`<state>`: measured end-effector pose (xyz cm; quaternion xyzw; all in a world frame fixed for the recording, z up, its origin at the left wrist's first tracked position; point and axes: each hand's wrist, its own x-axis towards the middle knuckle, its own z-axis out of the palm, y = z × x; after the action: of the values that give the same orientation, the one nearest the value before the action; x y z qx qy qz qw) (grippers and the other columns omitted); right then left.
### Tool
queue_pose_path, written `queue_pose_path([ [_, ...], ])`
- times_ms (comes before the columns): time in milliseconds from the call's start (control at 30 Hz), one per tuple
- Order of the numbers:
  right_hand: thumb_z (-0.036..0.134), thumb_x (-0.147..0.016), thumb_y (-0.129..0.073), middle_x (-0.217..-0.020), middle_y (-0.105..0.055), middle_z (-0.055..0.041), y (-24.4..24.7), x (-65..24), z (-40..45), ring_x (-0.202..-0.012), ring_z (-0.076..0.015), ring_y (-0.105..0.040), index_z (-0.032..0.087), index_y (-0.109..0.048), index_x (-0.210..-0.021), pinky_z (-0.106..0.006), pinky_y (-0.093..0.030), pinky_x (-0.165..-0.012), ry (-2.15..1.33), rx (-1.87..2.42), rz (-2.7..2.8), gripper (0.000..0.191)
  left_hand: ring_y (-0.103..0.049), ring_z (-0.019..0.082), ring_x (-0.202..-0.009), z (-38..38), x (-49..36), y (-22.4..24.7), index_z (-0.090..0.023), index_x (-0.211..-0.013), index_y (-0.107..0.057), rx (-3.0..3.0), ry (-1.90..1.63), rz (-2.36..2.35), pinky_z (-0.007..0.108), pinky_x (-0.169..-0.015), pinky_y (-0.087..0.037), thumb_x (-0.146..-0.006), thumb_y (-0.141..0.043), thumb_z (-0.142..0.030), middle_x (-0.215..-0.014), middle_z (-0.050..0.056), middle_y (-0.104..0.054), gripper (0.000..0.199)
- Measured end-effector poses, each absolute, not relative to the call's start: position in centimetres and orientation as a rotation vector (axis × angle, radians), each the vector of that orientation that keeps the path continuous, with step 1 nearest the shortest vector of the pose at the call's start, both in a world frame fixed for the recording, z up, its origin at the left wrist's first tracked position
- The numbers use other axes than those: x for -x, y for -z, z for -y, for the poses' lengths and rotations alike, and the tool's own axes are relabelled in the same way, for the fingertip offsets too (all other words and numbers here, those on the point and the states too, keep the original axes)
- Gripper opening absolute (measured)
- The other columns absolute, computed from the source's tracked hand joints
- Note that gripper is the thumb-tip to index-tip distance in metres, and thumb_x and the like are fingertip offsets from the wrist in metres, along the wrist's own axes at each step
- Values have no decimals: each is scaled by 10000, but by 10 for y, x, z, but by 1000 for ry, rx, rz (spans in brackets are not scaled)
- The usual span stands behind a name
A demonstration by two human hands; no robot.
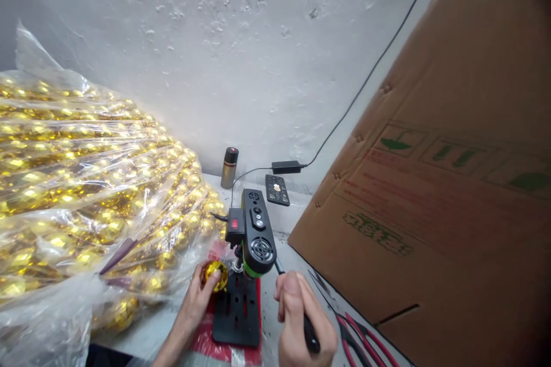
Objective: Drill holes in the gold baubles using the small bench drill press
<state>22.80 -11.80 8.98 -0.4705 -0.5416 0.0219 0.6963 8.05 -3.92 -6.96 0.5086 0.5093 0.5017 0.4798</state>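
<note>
My left hand grips a shiny gold ball ornament, fingers and thumb around it. The ball is beside the upright of a small black bench drill press, above its slotted base plate. My right hand is closed around the black-handled lever, whose metal rod runs up to the side of the machine. The machine's head has round vents and a green band below. A small box with a red switch is on its left. The drill tip is hidden under the head.
A large clear plastic bag full of gold balls fills the left. At right leans a cardboard box. Behind the machine are a spray can, a phone and a power adapter. Red-handled pliers lie at the front right.
</note>
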Motion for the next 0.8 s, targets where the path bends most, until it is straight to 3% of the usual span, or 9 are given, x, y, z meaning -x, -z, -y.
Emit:
queue_pose_path([
  [100,242,-1096,-492,-622,-456,35,-90,-226,119,-523,-98,-427,213,-515,-707,-240,-358,-496,-62,1083,1158,391,-757,343,-1149,55,-92,68,-187,-1230,-667,-1359,-1140,-1305,504,-1032,-598,-838,-685,-645,-1209,139,-796,603],
  [233,230,-1098,-493,-665,-466,28,-89,-213,124,-566,-107,-421,214,-513,-739,-260,-352,-543,-111,1103,1053,360,-757,370,-1173,69,-99,75,-225,-1281,-667,-1582,-1067,-1326,570,-1031,-606,-852,-729,-537,-1282,144,-786,534],
  [433,221,-1095,-502,-682,-452,33,-86,-206,127,-590,-102,-438,207,-510,-740,-265,-354,-578,-156,1085,982,356,-730,369,-1250,71,-103,92,-222,-1348,-658,-1680,-1154,-1291,553,-1067,-606,-860,-712,-451,-1366,149,-755,541],
  [800,196,-1090,-507,-672,-496,20,-80,-208,130,-560,-106,-477,205,-550,-741,-269,-361,-549,-103,1117,1023,352,-748,375,-1114,69,-112,80,-208,-1275,-704,-1753,-1069,-1187,553,-975,-619,-788,-782,-358,-1224,171,-781,516],
])
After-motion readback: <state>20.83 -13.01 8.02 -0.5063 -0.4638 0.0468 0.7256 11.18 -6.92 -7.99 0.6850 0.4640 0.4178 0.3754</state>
